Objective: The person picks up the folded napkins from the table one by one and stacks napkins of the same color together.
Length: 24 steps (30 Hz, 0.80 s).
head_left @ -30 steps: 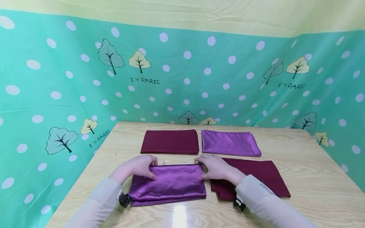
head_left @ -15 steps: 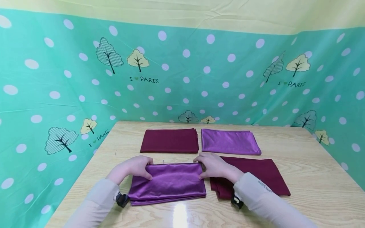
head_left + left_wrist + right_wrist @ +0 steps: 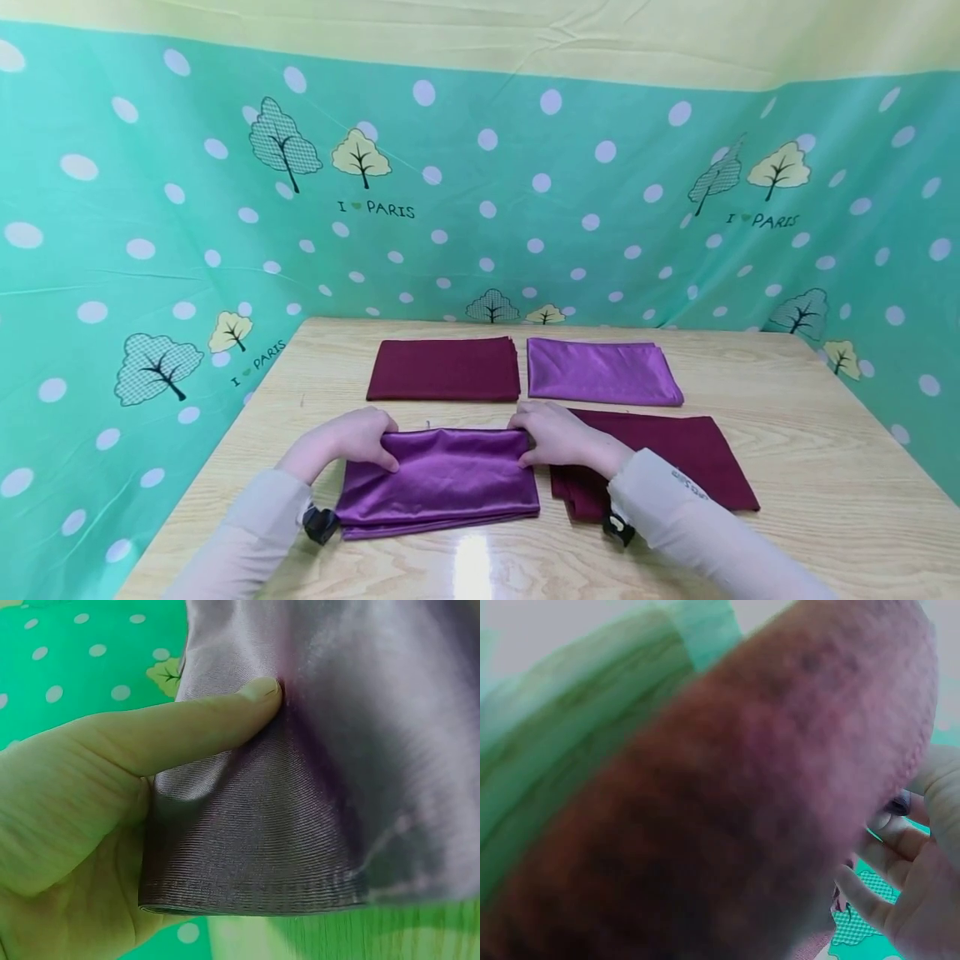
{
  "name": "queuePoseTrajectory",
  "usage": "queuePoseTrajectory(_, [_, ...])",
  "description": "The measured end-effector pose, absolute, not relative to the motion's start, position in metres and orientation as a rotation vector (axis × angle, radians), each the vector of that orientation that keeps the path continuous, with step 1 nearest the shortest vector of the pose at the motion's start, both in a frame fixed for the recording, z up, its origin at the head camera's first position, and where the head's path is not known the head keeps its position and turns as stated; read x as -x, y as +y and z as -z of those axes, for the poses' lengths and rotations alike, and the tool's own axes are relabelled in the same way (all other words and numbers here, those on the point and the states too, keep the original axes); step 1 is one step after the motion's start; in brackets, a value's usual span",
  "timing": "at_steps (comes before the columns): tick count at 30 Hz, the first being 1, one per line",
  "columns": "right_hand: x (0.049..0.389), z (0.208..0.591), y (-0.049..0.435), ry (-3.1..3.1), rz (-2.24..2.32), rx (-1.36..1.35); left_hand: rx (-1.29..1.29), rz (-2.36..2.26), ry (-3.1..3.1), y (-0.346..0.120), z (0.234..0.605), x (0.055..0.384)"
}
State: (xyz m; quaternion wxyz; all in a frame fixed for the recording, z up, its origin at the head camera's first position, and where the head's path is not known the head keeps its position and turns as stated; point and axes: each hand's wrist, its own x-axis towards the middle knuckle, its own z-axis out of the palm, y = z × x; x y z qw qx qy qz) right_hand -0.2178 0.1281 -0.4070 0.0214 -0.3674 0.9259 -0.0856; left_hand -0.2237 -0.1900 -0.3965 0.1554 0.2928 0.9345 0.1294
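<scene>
A folded purple satin cloth (image 3: 450,487) lies near the front of the table in the head view. My left hand (image 3: 348,440) pinches its upper left edge, the thumb on the front face and the other fingers behind. In the left wrist view that thumb dents the cloth (image 3: 247,855), and its layered lower edge shows. At the upper right corner, my right hand (image 3: 558,435) pinches the same cloth. Blurred reddish fabric (image 3: 727,780) fills most of the right wrist view, partly covering the right hand (image 3: 930,877), whose fingers curl behind it.
A folded maroon cloth (image 3: 675,458) lies under and beside the right forearm. Farther back are another maroon cloth (image 3: 442,369) and a second purple cloth (image 3: 600,372), side by side on the wooden table (image 3: 817,467). A dotted green curtain (image 3: 480,183) stands behind.
My left hand has shifted slightly left along the purple cloth. The cloth's upper edge now bulges a little between the hands. My right hand keeps its place at the corner.
</scene>
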Motion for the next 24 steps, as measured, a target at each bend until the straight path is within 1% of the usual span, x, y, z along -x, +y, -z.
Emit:
queuePoseTrajectory(14, [0.223,0.407,0.13,2.816,0.384,1.207,-0.956,-0.444,2.634,-0.201,0.394,0.223])
queuePoseTrajectory(24, [0.226,0.397,0.137,2.837,0.494,1.146,-1.009,-0.524,2.639,-0.205,0.39,0.225])
